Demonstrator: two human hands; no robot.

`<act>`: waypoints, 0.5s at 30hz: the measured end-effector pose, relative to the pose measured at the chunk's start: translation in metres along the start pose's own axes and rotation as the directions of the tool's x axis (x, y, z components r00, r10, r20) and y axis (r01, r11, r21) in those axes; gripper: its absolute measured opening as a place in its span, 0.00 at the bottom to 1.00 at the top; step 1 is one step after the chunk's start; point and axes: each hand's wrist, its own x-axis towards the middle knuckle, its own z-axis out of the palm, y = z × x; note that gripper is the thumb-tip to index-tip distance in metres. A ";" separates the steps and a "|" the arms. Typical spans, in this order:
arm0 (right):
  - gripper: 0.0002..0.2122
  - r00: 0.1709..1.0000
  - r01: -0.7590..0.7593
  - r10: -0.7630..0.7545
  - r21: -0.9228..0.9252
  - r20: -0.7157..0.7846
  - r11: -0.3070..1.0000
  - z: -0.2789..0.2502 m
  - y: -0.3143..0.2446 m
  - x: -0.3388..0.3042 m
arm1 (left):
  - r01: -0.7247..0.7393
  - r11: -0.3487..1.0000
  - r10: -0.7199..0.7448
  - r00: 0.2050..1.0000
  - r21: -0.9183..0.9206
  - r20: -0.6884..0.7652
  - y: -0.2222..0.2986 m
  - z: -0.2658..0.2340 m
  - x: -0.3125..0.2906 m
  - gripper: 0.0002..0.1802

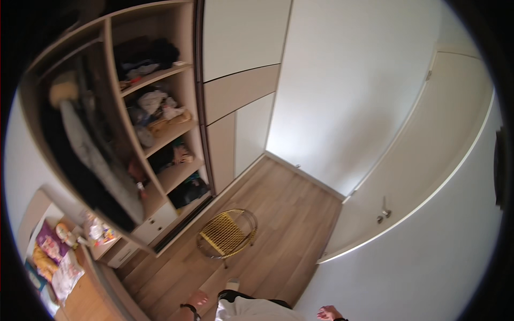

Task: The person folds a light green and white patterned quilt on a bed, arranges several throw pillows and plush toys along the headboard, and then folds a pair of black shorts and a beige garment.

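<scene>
My left hand [198, 299] hangs low beside my body, with a dark band round the wrist. Its fingers are loosely apart and nothing shows in them. On the other side my right hand [328, 312] is at the lower edge, its fingers curled in and no object visible in them. Neither hand touches anything. Ahead of me on the floor stands a small round chair [224, 235] with a yellow woven seat and a thin dark frame. Beyond it, to the left, is an open wardrobe [179, 132] with clothes piled on its shelves and long garments [88, 150] hanging.
A sliding panel [241, 43] covers the wardrobe's right part. To the right a white door [423, 160] with a metal handle [385, 207] is closed. At lower left, a wooden surface [88, 294] bears colourful packages [52, 246]. The wood-look floor [284, 214] runs to the white wall [342, 96].
</scene>
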 end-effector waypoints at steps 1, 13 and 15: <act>0.10 0.999 0.036 -0.035 0.026 -0.009 0.999 0.005 -0.014 -0.012 | -0.079 0.877 0.195 0.960 0.475 -0.200 0.032 0.027 0.012 0.19; 0.11 0.998 -0.009 0.012 -0.044 0.067 0.999 -0.010 -0.168 -0.024 | 0.046 0.171 0.748 0.645 0.984 -0.159 0.210 0.403 0.121 0.13; 0.16 0.989 0.026 -0.009 -0.111 0.151 0.993 -0.025 -0.204 0.023 | 0.183 0.175 0.838 0.488 0.968 -0.243 0.191 0.350 0.104 0.13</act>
